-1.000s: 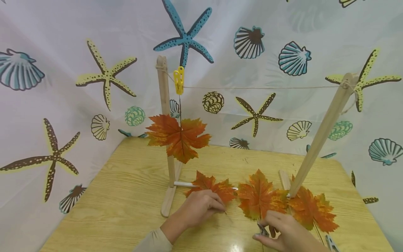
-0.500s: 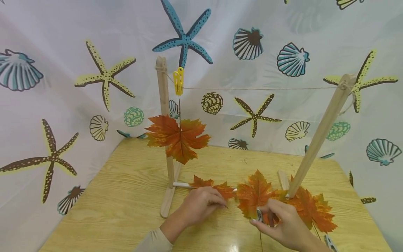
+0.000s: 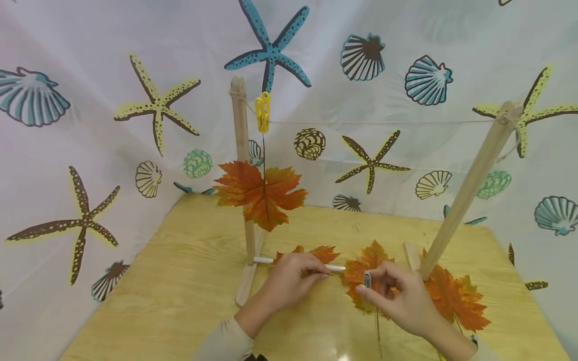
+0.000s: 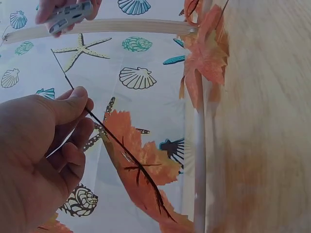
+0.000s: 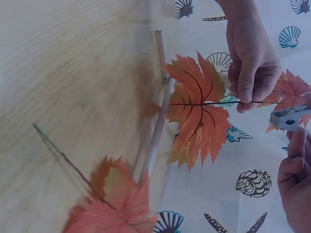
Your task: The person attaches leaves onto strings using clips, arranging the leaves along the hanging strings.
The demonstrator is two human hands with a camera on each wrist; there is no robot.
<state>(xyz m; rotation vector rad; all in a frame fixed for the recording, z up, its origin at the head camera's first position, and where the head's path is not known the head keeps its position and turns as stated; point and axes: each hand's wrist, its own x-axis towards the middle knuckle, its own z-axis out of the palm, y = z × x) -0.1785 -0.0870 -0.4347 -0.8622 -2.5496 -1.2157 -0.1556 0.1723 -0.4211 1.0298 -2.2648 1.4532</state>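
1. Head view: left hand (image 3: 295,281) pinches leaf (image 5: 209,124) by stem (image 5: 221,103), above table (image 3: 180,281); right hand (image 3: 404,298) grips clip (image 3: 368,280) nearby.
2. Leaf likely light, floppy, creasable; hold by thin, stiffer stem.
3. Clip likely stiff, sprung; pinch handles.

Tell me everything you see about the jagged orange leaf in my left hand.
The jagged orange leaf, maple-like with yellowish patches, has pointed lobes and dark branching veins; it looks like synthetic fabric. Your left hand pinches its thin dark stem between thumb and fingers, the stem's tip poking out beyond them. The leaf is held up, unclipped, near the thin white rod; I can't tell whether they touch.
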